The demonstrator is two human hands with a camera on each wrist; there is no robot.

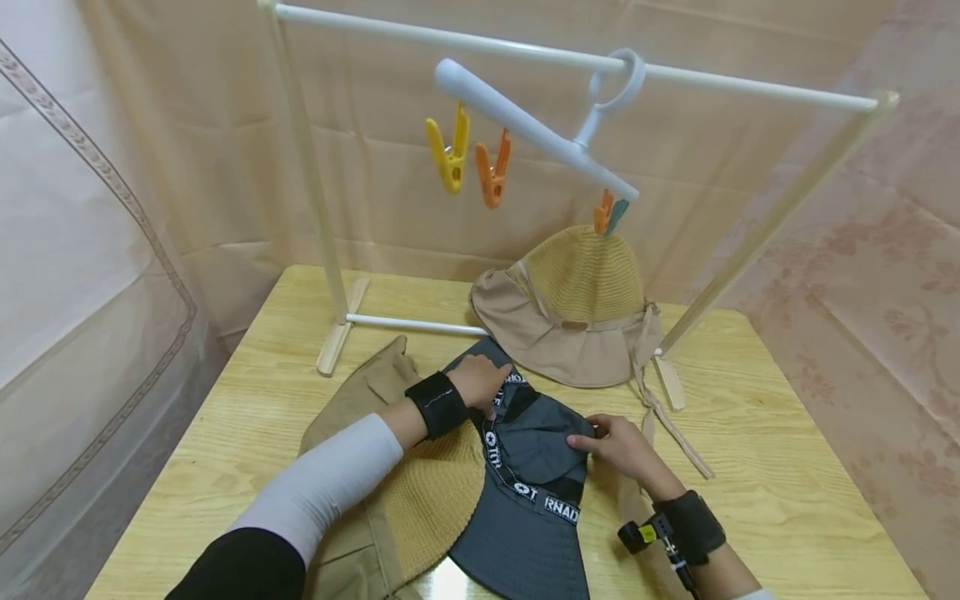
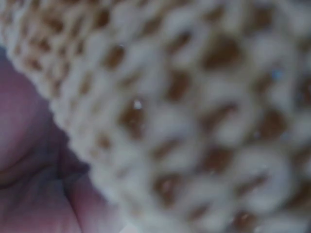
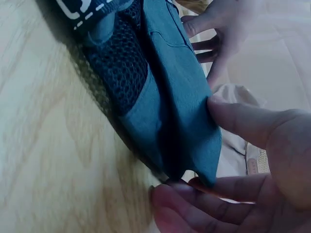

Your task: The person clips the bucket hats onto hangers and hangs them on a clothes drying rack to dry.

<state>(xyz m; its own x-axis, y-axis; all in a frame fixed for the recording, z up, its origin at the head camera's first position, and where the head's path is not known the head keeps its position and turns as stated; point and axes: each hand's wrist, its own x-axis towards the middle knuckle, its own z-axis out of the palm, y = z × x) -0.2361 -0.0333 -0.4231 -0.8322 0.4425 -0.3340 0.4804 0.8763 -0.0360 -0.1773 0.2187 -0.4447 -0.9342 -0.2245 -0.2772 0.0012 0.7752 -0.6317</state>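
three stretches of cloth close in the scene: a beige curtain (image 1: pixel 202 108) behind, a white cloth (image 1: pixel 75 250) on the left, a pinkish floral cloth (image 1: pixel 862 250) on the right. one wooden table (image 1: pixel 780 467) fills the middle, and one rack (image 1: pixel 450 37) stands on it, with two uprights, a white top bar and a white bar low down.

there are three hats. one dark hat (image 1: pixel 536 442), with a lettered band and a mesh part, lies in front of the rack between the two hands. one tan hat (image 1: pixel 431 475) with a knitted part is on the table to its left, their edges meeting. one pale brown hat (image 1: pixel 577 283), knitted at the crown and with tie strings, is at the rack, under the single white hanger (image 1: pixel 517 117) hooked on the top bar.

of the two hands, the right hand (image 1: pixel 618 446) pinches the dark hat's edge, thumb on one side and fingers on the other. the left hand (image 1: pixel 476 383) touches the same hat's far left part; whether it grips fabric i cannot tell. two black wristbands, one per wrist; a small camera (image 1: pixel 637 536) shows at the right one.

smallest are the clips: one yellow clip (image 1: pixel 452 154), one orange clip (image 1: pixel 492 175), and an orange-and-teal pair of shapes at the pale brown hat's top, which may be one clip or two.
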